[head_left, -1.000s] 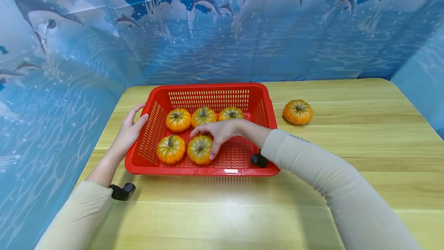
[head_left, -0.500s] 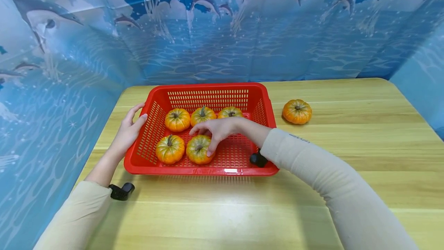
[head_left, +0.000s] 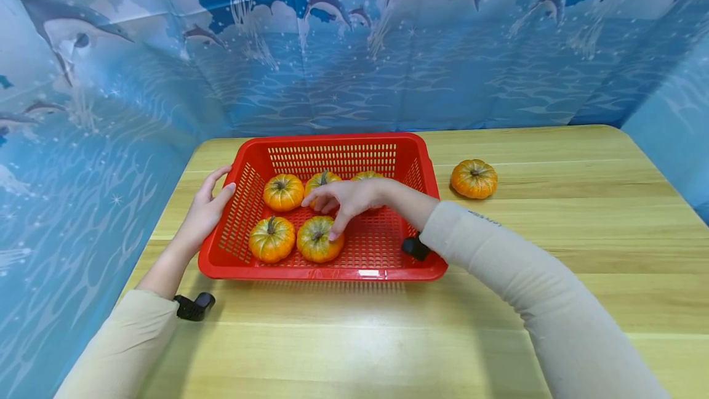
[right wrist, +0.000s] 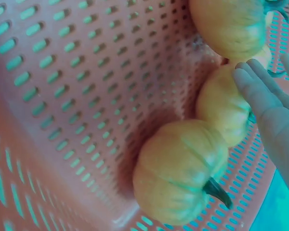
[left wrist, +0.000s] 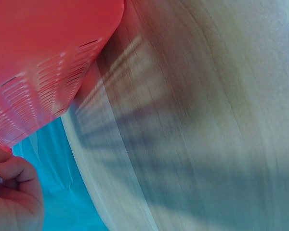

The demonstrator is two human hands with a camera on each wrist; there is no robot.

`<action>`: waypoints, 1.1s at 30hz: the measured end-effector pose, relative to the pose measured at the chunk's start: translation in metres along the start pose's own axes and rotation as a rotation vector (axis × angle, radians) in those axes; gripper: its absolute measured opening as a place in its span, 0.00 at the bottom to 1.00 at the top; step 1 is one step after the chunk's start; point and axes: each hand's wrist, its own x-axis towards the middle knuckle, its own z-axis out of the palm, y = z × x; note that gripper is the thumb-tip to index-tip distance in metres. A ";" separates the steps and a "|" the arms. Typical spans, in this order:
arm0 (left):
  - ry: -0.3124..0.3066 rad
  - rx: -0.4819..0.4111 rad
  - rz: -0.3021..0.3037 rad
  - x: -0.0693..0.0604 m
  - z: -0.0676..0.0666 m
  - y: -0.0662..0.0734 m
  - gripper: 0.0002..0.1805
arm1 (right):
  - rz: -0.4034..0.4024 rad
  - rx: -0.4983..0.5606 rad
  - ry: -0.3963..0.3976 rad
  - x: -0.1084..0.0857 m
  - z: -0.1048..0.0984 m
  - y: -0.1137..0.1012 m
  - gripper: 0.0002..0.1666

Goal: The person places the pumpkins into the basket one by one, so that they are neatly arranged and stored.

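Observation:
My left hand (head_left: 205,211) holds the left rim of a red plastic basket (head_left: 327,273); its curled fingers (left wrist: 19,171) show beside the wall in the left wrist view. Inside the basket sit several small orange pumpkins. Just above the front middle pumpkin (head_left: 317,245) hovers my right hand (head_left: 351,199), fingers loosely bent and apart, the thumb close over its top. Left of that one is another pumpkin (head_left: 271,240). In the back row, one pumpkin (head_left: 284,193) is fully visible; my right hand and forearm partly cover two others. A near pumpkin (right wrist: 178,171) fills the right wrist view's lower middle.
One more pumpkin (head_left: 474,178) rests on the wooden table (head_left: 559,214) to the right of the basket. A blue dolphin-printed curtain (head_left: 354,79) hangs behind the table and along its sides. Each wrist carries a black camera (head_left: 195,306).
My right hand has let go of the front middle pumpkin and risen slightly, uncovering its right side. The pumpkin stays in place. My left hand has not moved.

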 end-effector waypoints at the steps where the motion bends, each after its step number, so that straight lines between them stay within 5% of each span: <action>1: 0.001 0.002 0.001 0.000 0.000 0.000 0.32 | -0.005 -0.006 0.004 -0.001 -0.001 -0.001 0.45; 12: -0.003 0.000 -0.007 0.000 0.001 0.000 0.32 | -0.089 -0.055 0.066 -0.018 -0.019 -0.019 0.43; 33: -0.001 -0.003 -0.007 0.001 0.002 0.003 0.32 | -0.111 0.022 0.275 -0.091 -0.060 -0.027 0.42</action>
